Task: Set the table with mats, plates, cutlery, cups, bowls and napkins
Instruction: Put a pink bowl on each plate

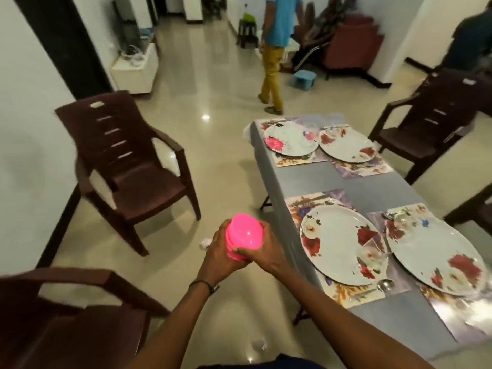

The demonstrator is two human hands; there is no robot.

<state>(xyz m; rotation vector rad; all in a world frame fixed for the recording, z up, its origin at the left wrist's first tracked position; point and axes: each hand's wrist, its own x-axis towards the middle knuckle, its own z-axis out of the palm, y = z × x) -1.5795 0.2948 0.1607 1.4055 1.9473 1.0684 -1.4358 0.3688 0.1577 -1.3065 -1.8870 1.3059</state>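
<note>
A stack of pink plastic cups (243,233), turned bottom-up, is held over the floor to the left of the table. My left hand (219,258) grips its left side and my right hand (266,251) wraps its right side and lower rim. On the grey table (306,177) lie several floral mats, each under a white flowered plate: two near plates (340,243) (431,257) and two far plates (290,138) (346,143). A spoon (384,284) lies between the near plates.
Dark brown plastic chairs stand at the left (127,166), the near left (66,315) and the far right (431,121). A person in a blue shirt (277,49) walks away beyond the table. Another person (471,41) stands at the top right.
</note>
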